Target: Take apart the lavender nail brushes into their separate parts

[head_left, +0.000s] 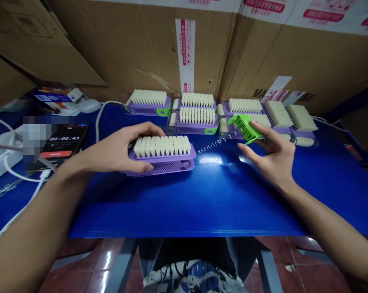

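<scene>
My left hand point(125, 148) is wrapped round a purple brush point(171, 165) with cream bristles facing up, low over the blue table. The right end of this brush shows no green part. Between thumb and fingers, my right hand point(272, 152) grips a green plastic piece point(246, 128), tilted, with its ribbed inner side showing. A thin metal spring point(213, 145) stretches from near the right end of the brush towards the green piece; whether it touches either one I cannot tell.
Several purple brushes point(198, 116) with cream bristles line the back of the blue table point(184, 211), before cardboard boxes point(141, 49). At the left lie a phone point(62, 142) showing a timer, white cables point(98, 122) and a white mouse point(89, 106).
</scene>
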The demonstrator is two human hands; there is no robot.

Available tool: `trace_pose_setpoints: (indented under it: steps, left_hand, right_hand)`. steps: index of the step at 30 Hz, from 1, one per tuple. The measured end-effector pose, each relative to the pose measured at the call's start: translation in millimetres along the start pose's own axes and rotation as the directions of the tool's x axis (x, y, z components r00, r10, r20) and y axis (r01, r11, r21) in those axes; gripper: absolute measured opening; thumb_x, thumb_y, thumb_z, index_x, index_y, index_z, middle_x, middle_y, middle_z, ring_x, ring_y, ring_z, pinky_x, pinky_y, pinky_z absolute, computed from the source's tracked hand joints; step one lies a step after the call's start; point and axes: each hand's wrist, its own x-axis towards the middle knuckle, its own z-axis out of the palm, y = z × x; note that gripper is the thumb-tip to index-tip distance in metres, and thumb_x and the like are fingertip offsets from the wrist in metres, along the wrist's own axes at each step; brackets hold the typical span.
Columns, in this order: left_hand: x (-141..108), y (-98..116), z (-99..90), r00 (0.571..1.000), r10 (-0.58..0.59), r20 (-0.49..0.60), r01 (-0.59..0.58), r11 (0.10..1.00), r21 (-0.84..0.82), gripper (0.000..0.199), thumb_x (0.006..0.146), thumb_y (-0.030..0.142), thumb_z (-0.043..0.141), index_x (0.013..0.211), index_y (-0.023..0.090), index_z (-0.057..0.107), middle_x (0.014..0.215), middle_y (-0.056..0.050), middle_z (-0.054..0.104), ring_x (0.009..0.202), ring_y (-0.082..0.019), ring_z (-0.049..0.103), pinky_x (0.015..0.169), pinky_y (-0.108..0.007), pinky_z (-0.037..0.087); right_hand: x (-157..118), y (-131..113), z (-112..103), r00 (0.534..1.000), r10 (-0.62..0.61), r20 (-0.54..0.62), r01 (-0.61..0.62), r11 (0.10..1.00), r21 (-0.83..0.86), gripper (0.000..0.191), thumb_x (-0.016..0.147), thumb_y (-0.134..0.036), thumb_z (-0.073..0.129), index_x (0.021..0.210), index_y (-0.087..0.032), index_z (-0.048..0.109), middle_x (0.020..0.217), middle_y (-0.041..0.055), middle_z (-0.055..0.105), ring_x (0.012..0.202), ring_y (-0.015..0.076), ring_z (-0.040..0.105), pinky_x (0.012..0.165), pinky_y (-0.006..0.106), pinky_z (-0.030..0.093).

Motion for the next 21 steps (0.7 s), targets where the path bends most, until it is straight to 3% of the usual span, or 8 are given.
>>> trace_pose_setpoints:
  steps: [4,7,12,14,16,17,19,21]
  left_hand:
    - [-3,-10,3.0,1.000,-0.008,0.002,0.007,0.986,0.166,0.066,0.072,0.046,0.086,0.133,0.028,0.070,0.121,-0.006,0.080,0.100,-0.031,0.075,0.084,-0.039,0.061]
    - [-4,-17,7.8,1.000,0.014,-0.008,-0.011,0.967,0.253,0.070,0.071,0.038,0.086,0.138,0.028,0.069,0.128,-0.007,0.079,0.108,-0.034,0.074,0.094,-0.046,0.063]
    - [-9,-18,1.4,0.990,0.139,0.003,-0.129,0.915,0.382,0.061,0.096,0.040,0.073,0.152,0.015,0.064,0.144,-0.014,0.070,0.141,-0.040,0.059,0.121,-0.061,0.054]
    - [-9,-8,0.0,0.964,0.259,-0.064,-0.220,0.908,0.358,0.071,0.098,0.051,0.080,0.158,0.018,0.063,0.150,-0.013,0.069,0.143,-0.039,0.057,0.125,-0.062,0.049]
    - [-9,8,6.7,0.909,0.364,-0.203,-0.310,0.915,0.258,0.073,0.093,0.053,0.090,0.156,0.024,0.065,0.146,-0.010,0.072,0.138,-0.034,0.062,0.123,-0.054,0.052]
    - [-8,18,14.1,0.882,0.382,-0.274,-0.341,0.921,0.186,0.066,0.094,0.049,0.090,0.152,0.024,0.068,0.142,-0.010,0.075,0.133,-0.031,0.066,0.120,-0.049,0.054]
    - [-7,38,35.8,0.876,0.367,-0.314,-0.359,0.929,0.083,0.049,0.102,0.041,0.082,0.145,0.023,0.069,0.134,-0.010,0.078,0.121,-0.027,0.073,0.108,-0.043,0.059]
    - [-5,52,61.8,0.842,0.436,-0.318,-0.408,0.900,0.153,0.049,0.101,0.041,0.083,0.142,0.019,0.070,0.126,-0.012,0.082,0.113,-0.029,0.076,0.104,-0.046,0.060]
  right_hand:
    - [1,4,1,0.999,-0.047,-0.023,0.048,0.996,0.070,0.060,0.090,-0.040,0.097,0.146,-0.031,0.077,0.149,0.0075,0.079,0.141,0.0363,0.075,0.120,0.063,0.066]
    - [0,8,4,0.995,-0.098,-0.022,0.100,0.984,0.147,0.064,0.086,-0.040,0.100,0.146,-0.030,0.077,0.146,0.0075,0.080,0.137,0.0339,0.077,0.117,0.058,0.069]
    - [-6,2,9,0.980,-0.197,-0.028,0.199,0.966,0.163,0.063,0.088,-0.034,0.100,0.147,-0.034,0.077,0.149,0.0064,0.079,0.141,0.0322,0.075,0.114,0.053,0.071]
    - [-9,-5,11,0.967,-0.253,-0.023,0.254,0.963,0.093,0.065,0.088,-0.031,0.099,0.149,-0.036,0.076,0.150,0.0069,0.078,0.142,0.0330,0.074,0.113,0.053,0.071]
    - [-13,-13,14,0.944,-0.329,0.009,0.329,0.944,0.016,0.068,0.087,-0.030,0.100,0.151,-0.037,0.075,0.151,0.0081,0.078,0.139,0.0342,0.076,0.112,0.055,0.070]
    - [-16,-16,16,0.930,-0.367,0.025,0.367,0.930,-0.010,0.069,0.087,-0.030,0.100,0.151,-0.037,0.075,0.151,0.0090,0.078,0.137,0.0347,0.077,0.112,0.056,0.069]
    - [-20,-21,21,0.906,-0.421,0.041,0.422,0.907,-0.015,0.071,0.085,-0.030,0.102,0.150,-0.035,0.075,0.150,0.0112,0.077,0.134,0.0353,0.078,0.109,0.055,0.070]
    - [-25,-23,25,0.904,-0.423,0.053,0.422,0.906,0.029,0.072,0.083,-0.029,0.103,0.149,-0.032,0.074,0.153,0.0137,0.075,0.137,0.0367,0.076,0.106,0.054,0.071]
